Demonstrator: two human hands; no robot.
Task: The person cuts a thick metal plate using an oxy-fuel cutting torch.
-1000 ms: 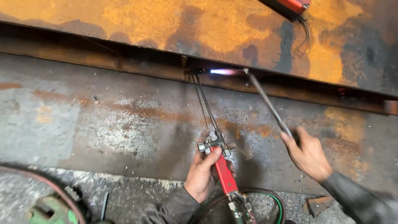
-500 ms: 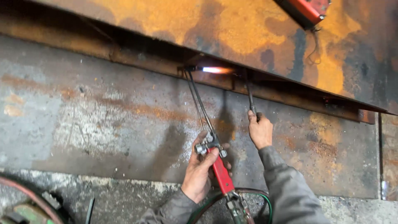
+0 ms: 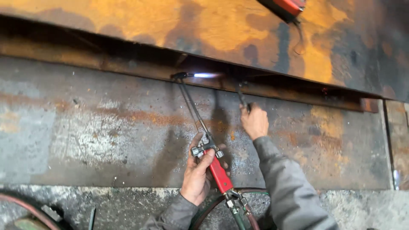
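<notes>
My left hand [image 3: 198, 172] grips a gas cutting torch with a red handle [image 3: 219, 173], thumb by its valve knobs. The torch's thin tubes [image 3: 192, 104] run up to the nozzle, where a bright blue-white flame [image 3: 206, 75] points right along the dark gap under a rusty steel plate [image 3: 140, 21]. My right hand [image 3: 254, 121] is raised close to that gap and holds a thin dark metal rod [image 3: 242, 97], its tip just right of the flame. Two hoses [image 3: 240, 211] lead from the torch's base toward me.
A wide grey, rust-stained steel sheet [image 3: 85, 136] lies under both hands. A steel bar [image 3: 298, 96] runs beneath the gap. A red object [image 3: 289, 6] sits on the upper plate at top right. A reddish hose [image 3: 25, 204] curves at bottom left.
My right hand has moved left and up from the far right, bringing the rod near the flame. The left hand and torch stay in place; the flame turns from orange to bluish-white.
</notes>
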